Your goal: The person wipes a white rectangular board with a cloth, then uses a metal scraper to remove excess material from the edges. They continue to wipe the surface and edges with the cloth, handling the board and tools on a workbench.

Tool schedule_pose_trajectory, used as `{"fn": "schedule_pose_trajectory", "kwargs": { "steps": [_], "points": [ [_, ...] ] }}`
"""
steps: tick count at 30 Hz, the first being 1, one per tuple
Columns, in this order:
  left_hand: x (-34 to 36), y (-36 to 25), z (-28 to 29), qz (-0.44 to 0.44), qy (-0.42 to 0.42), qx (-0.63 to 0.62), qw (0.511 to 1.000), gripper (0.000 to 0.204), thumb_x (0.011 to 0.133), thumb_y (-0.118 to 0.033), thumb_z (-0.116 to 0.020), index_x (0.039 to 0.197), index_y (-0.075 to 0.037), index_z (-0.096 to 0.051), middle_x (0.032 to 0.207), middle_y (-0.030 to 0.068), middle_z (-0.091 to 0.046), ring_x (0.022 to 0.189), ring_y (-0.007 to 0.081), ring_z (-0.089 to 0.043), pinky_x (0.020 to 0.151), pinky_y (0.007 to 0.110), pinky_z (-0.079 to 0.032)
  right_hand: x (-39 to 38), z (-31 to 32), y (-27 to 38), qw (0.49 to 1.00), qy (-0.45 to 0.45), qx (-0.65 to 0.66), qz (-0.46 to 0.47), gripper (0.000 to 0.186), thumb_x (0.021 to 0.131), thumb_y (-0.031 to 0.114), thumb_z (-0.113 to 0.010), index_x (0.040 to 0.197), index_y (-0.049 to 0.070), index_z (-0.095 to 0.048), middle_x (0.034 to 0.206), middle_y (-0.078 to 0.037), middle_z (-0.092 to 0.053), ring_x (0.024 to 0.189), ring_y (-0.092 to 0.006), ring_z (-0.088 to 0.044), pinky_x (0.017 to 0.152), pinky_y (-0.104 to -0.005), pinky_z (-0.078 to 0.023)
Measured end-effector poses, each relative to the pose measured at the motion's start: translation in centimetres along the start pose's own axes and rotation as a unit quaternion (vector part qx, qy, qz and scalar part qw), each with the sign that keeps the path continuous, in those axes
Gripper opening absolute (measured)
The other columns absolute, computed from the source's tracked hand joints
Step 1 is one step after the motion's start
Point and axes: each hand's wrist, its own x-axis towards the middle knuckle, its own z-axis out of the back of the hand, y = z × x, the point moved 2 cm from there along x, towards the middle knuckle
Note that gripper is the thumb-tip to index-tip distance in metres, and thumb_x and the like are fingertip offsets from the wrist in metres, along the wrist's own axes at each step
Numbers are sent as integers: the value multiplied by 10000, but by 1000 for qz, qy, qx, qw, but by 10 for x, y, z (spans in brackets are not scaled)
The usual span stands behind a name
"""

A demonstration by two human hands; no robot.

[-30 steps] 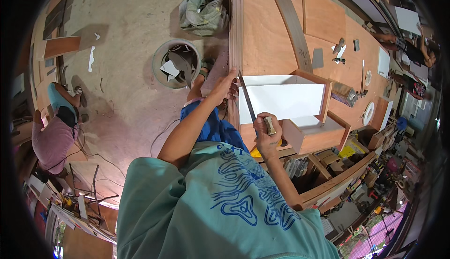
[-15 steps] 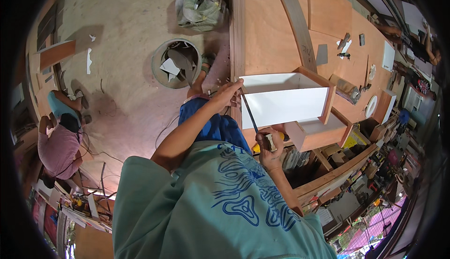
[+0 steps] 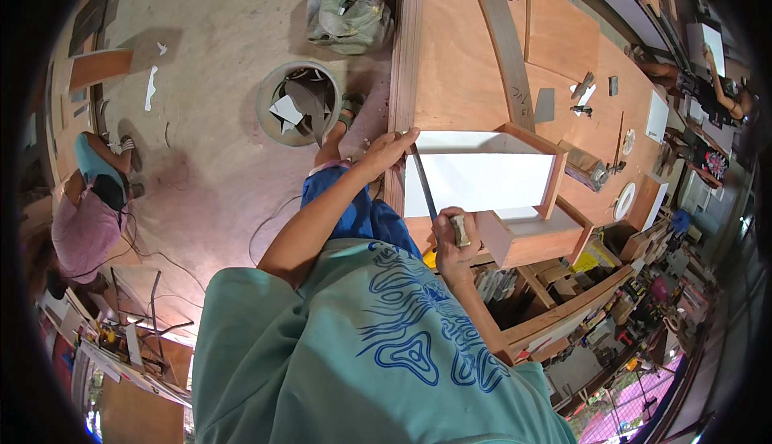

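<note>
The left hand (image 3: 392,148) lies flat with its fingers spread on the near corner of a wooden box (image 3: 482,182) with a white inside, and this box sits on the big brown bench (image 3: 450,66). The right hand (image 3: 453,243) has its grip closed tight around the handle of a long thin tool (image 3: 424,189), whose dark blade runs along the box's near edge up toward the left hand. On the floor beside the bench stands a round bin (image 3: 299,103) full of scraps
</note>
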Motion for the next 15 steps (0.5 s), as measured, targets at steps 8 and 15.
{"fn": "schedule_pose_trajectory", "kwargs": {
  "steps": [8,15],
  "points": [
    [5,4,-2,58,2,-6,998,685,880,-657,-539,949,20,-621,832,101,-605,728,190,-652,605,300,-567,0,-4,-8,997,-22,39,-57,131,949,129,-633,989,14,-586,750,-4,-554,670,-78,-501,600,-215,-417],
    [-12,-11,-1,71,-56,-10,996,615,892,-620,-568,797,-13,-588,663,63,-585,571,140,-604,524,279,-520,-9,-7,-13,999,-24,2,-34,70,922,65,-633,954,16,-594,756,-43,-574,671,-116,-531,621,-236,-436]
  ]
}}
